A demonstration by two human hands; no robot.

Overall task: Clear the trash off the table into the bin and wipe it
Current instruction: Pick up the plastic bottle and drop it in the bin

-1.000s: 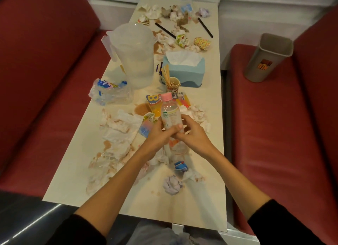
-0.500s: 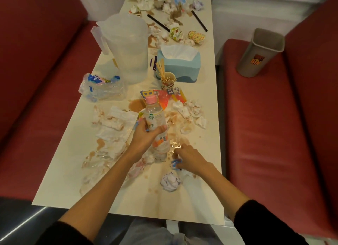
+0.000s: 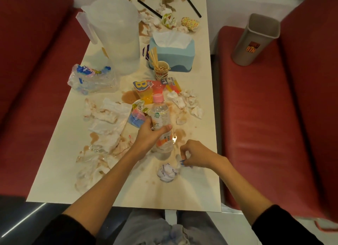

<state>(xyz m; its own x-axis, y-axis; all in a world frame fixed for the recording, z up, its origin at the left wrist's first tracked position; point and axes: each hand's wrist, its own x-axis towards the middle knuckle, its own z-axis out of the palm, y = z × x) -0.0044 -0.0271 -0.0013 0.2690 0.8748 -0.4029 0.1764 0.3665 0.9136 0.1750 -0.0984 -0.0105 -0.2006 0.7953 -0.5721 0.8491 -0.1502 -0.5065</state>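
plastic bottle (image 3: 159,111) in left hand (image 3: 146,137), right hand (image 3: 194,153) pinching scrap (image 3: 180,163) beside.

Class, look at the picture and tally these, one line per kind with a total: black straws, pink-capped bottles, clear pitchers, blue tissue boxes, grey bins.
Black straws: 2
Pink-capped bottles: 1
Clear pitchers: 1
Blue tissue boxes: 1
Grey bins: 1
Total: 6

Warm, rather dim indoor light falls from above, and the pale table (image 3: 139,193) glows softly. Wide-angle distortion bends the edges; the near-left corner is dark and fine detail is slightly soft.
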